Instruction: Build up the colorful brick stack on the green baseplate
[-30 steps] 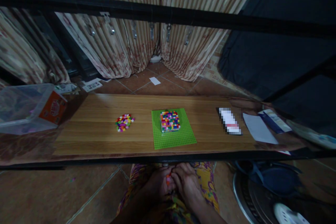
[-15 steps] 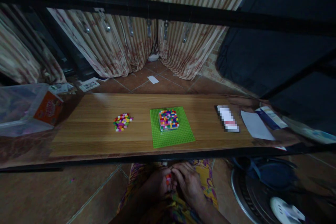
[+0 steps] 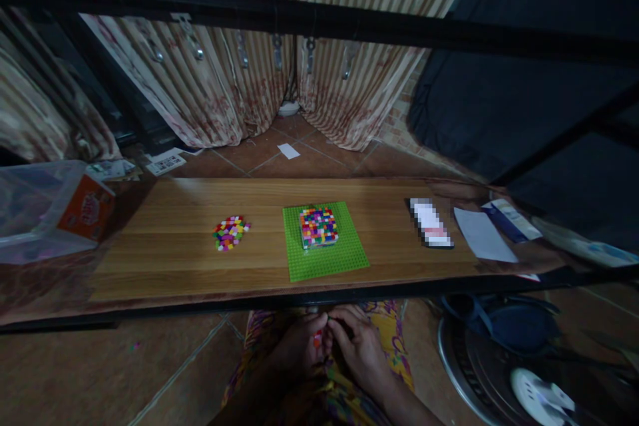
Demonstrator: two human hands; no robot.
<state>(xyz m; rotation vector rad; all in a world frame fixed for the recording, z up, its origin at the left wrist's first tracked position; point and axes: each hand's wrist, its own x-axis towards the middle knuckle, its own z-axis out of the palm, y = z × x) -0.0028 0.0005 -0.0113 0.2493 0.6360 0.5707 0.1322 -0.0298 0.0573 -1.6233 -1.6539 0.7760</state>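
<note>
Both hands sit low at the bottom centre of the head view, drawn in close to the body and pressed together. The left hand [image 3: 299, 349] comes in from the lower left, fingers curled inward, fingertips meeting those of the other. The right hand [image 3: 362, 353] lies back upward, its forearm running off toward the lower right, fingers bent and pinched toward the left hand's thumb.

A bright green baseplate [image 3: 324, 256] is lying at frame centre, carrying a multicoloured brick block [image 3: 318, 227]. Left of it, multicoloured loose bricks [image 3: 230, 232] are dotting the brown wood-grain table [image 3: 174, 259].
</note>
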